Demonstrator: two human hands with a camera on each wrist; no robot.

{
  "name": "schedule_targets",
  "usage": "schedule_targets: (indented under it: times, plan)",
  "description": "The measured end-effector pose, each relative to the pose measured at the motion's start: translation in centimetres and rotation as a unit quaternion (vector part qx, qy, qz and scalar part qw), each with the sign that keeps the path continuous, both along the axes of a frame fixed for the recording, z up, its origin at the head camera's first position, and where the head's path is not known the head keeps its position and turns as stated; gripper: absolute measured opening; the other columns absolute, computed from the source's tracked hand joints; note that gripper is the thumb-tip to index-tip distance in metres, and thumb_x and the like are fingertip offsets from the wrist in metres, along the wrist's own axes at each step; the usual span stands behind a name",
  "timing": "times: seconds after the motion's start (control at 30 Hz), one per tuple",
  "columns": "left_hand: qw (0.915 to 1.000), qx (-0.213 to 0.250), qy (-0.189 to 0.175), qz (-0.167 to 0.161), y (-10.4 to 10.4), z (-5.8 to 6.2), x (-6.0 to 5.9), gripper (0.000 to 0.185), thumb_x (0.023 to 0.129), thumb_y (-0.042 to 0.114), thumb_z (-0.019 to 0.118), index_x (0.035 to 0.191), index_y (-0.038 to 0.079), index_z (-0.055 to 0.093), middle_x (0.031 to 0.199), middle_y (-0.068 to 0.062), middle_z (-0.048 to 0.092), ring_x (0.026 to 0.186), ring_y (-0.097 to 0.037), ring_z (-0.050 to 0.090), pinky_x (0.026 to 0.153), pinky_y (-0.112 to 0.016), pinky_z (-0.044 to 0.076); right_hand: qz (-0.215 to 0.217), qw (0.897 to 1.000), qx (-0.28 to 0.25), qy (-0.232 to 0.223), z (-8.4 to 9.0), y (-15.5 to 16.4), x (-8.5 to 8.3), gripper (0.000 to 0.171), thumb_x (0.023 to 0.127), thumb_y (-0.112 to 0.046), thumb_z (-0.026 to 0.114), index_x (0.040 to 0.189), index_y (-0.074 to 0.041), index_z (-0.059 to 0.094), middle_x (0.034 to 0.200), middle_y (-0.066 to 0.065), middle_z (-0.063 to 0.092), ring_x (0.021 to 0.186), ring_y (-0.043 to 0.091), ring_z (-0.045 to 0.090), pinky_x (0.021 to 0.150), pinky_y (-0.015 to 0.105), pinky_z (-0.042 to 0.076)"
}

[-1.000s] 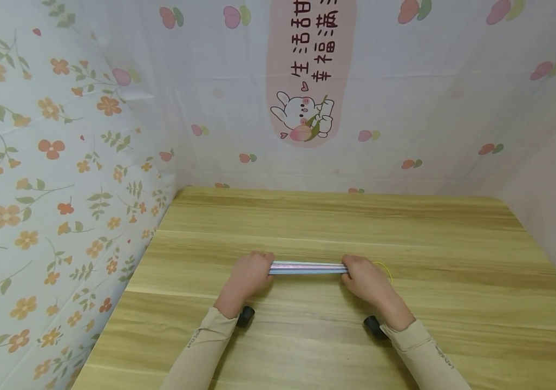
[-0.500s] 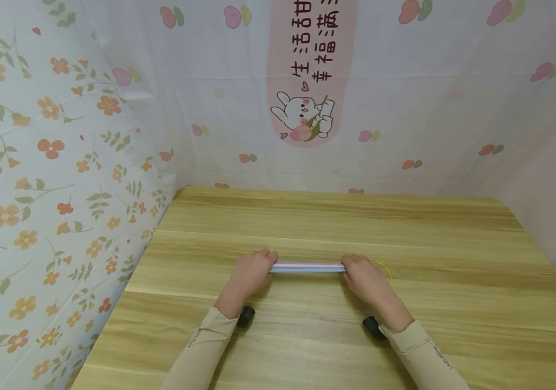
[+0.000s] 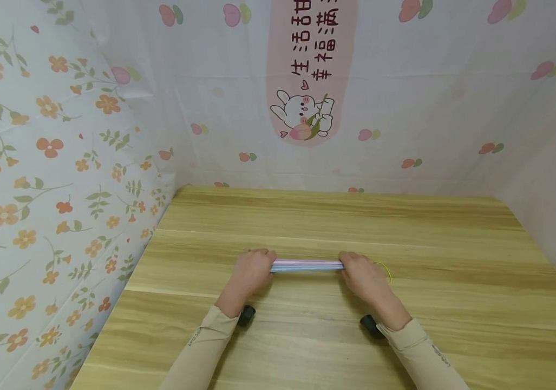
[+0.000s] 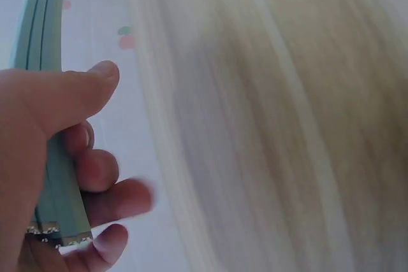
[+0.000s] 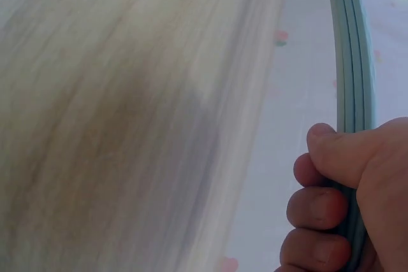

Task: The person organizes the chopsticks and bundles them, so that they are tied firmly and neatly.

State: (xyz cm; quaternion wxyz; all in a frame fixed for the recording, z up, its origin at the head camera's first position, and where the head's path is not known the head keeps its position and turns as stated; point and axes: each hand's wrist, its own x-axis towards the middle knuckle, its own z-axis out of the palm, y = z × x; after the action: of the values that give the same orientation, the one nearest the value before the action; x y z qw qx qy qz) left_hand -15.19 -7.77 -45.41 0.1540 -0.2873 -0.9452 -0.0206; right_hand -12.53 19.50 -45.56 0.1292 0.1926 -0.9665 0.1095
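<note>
Head view: both hands gripping one bundle of strips

Head camera first: we see the left hand and the right hand each closed round one end of a thin bundle of strips, which runs level between them just above the wooden surface, near its middle. A loop of yellow rubber band lies on the surface just beside the right hand.

From the left wrist camera we see the left hand wrapped tight: the thumb lies across the bundle and the fingers curl in from the other side, leaving no gap. The cut end of the bundle shows at the heel of the hand.

From the right wrist camera we see the right hand likewise clenched, its fingers curled round the bundle, thumb over the top.

Close up, the strips look pale blue-green, flat and narrow, stacked side by side with dark seams between them. In the head view they read as pink and light blue. In the right wrist view the bundle appears slightly bowed.
</note>
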Motion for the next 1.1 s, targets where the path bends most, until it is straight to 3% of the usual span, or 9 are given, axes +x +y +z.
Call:
schedule_targets:
  times: [0.1,0.3,0.73,1.1]
  plan:
    - [0.9999,0.002,0.010,0.001,-0.04,-0.03,-0.09,0.017,0.073,0.019,0.077,0.075,0.012,0.061,0.074,0.000,0.064,0.069,-0.019,0.064,0.060,-0.036,0.050,0.001,1.000,-0.005,-0.003,0.22,-0.08,-0.09,0.015,0.080,0.002,0.065,0.078,-0.007,0.053,0.071,0.005,0.058,0.059,0.021,0.055,0.049,0.034,0.042]
    - [1.0000,0.000,-0.009,-0.002,-0.09,-0.06,-0.06,0.023,0.077,0.024,0.076,0.071,0.013,0.057,0.064,0.000,0.060,0.053,-0.017,0.058,0.044,-0.032,0.044,0.004,1.000,-0.022,-0.011,0.34,-0.03,-0.20,0.013,0.080,0.002,0.065,0.080,-0.006,0.056,0.072,0.004,0.059,0.060,0.018,0.054,0.050,0.032,0.042]
    - [0.9999,-0.001,-0.008,-0.013,-0.35,-0.29,0.07,0.026,0.072,0.032,0.081,0.075,0.013,0.066,0.070,0.001,0.059,0.059,-0.015,0.061,0.051,-0.029,0.049,0.002,0.999,-0.030,-0.036,0.74,-0.01,0.08,0.014,0.079,-0.002,0.072,0.081,-0.008,0.059,0.075,0.002,0.060,0.060,0.010,0.046,0.050,0.027,0.040]
    - [0.9997,-0.007,0.001,-0.021,-0.36,-0.14,0.30,0.037,0.074,0.045,0.077,0.067,0.015,0.055,0.055,0.005,0.053,0.046,-0.009,0.046,0.041,-0.028,0.041,0.000,0.999,-0.041,-0.019,0.70,-0.05,-0.08,0.017,0.078,-0.004,0.075,0.077,-0.008,0.058,0.071,0.001,0.057,0.058,0.009,0.042,0.050,0.025,0.038]
